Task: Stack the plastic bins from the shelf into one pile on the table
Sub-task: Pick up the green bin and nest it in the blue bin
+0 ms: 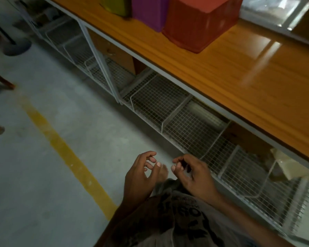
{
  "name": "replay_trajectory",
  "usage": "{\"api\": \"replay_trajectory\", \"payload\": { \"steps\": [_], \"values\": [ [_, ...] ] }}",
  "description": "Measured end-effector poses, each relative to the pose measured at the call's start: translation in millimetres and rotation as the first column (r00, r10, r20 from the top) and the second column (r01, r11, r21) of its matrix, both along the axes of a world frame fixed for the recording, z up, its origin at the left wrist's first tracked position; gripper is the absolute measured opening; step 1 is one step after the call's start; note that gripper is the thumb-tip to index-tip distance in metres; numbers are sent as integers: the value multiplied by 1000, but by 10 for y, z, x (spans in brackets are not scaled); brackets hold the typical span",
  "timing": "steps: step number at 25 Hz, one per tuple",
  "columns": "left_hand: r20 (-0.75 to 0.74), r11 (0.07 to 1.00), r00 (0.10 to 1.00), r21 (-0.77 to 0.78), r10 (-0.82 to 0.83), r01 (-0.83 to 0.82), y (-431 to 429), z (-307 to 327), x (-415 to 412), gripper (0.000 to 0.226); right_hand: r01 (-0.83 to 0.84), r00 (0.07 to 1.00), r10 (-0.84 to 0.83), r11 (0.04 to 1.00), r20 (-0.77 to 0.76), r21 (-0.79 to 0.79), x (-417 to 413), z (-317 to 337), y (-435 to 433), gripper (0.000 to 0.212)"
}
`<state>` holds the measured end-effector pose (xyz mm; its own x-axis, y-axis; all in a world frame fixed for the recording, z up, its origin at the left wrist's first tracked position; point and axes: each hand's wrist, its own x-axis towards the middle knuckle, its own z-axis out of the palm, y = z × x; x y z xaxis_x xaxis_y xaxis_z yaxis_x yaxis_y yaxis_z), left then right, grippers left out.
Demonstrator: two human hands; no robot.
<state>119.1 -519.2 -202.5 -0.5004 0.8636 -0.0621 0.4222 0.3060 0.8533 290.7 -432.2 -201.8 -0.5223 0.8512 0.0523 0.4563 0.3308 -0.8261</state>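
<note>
No text can be read w/ certainty. The only lettering is a dark print on the person's grey shirt [184,216]. It is seen upside down and partly folded. Some round letters show, maybe "O", but the word is too blurred to tell.

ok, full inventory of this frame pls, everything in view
red bin: 1, red-orange, on the wooden top, rim down, rightmost of three
purple bin: 1, purple, beside the red bin, to its left
yellow-green bin: 1, yellow-green, left of the purple bin, cut off by the frame edge
wooden top: 1, glossy orange-brown, upper right
wire baskets: several, white, in a row under the wooden top
cardboard box: 1, brown, under the wooden top behind the baskets
floor line: 1, yellow, on the grey floor, left
left hand: 1, bottom centre, fingers loosely curled, grip empty
right hand: 1, beside it, same, grip empty
</note>
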Motion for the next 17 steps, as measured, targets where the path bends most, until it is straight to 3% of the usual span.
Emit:
{"api": "replay_trajectory", "payload": {
  "steps": [6, 10, 17],
  "values": [
    [-127, 993, 990, 93, -66, 78, 1329, 349, -950, 36, 101, 993, -95, 990, -69, 93, -921, 266, 1298, 11],
    [-107, 979, 989, 160, -106, 123, 2135, 524, -1432, 39, 250, 966, -234, 955, -112, 162, -1485, 476, 1865, 16],
    [-95, 897, 918, 196, -384, 396, 3530, 508, -2440, 39, 557, 829, -544, 780, -132, 285, -2235, 609, 2814, 32]
  ]
}}
